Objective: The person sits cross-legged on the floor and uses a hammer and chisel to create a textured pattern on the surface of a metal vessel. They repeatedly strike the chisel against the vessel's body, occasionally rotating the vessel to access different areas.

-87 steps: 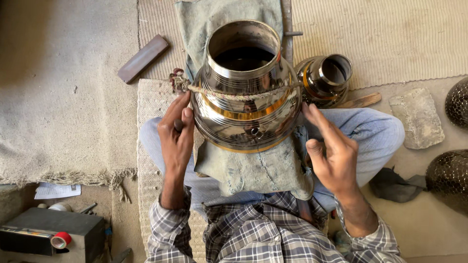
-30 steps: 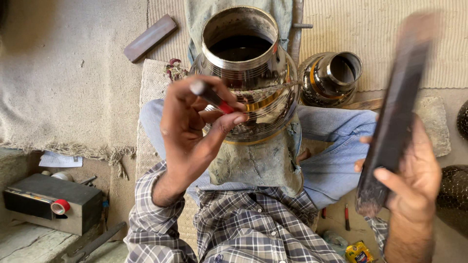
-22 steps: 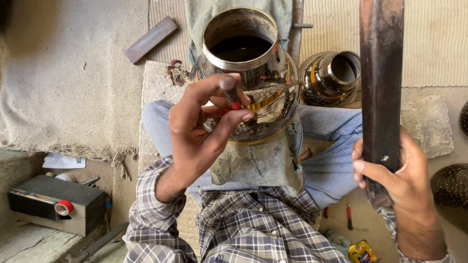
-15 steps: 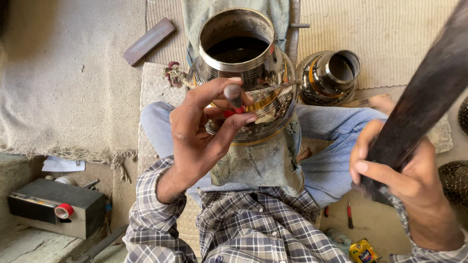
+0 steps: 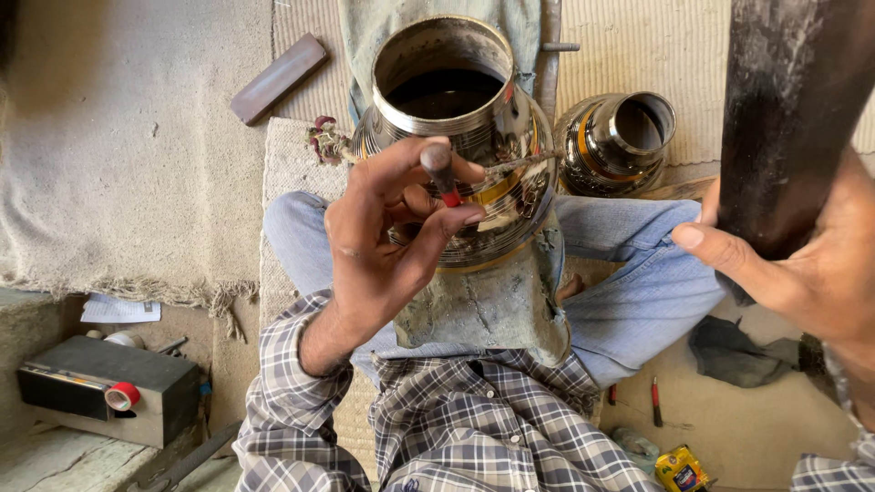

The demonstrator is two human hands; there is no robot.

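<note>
Pinching a small red-banded metal punch (image 5: pixel 441 178), the left hand (image 5: pixel 383 246) sets it against the banded silver metal pot (image 5: pixel 456 137); the right hand (image 5: pixel 802 264) grips a dark flat wooden bar (image 5: pixel 784 118).

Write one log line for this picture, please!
left hand: holds punch on metal pot | right hand: grips dark bar, raised

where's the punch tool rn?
In the head view the small punch tool sits centre frame, pinched in the left hand, its tip against the large metal pot on the lap.
</note>
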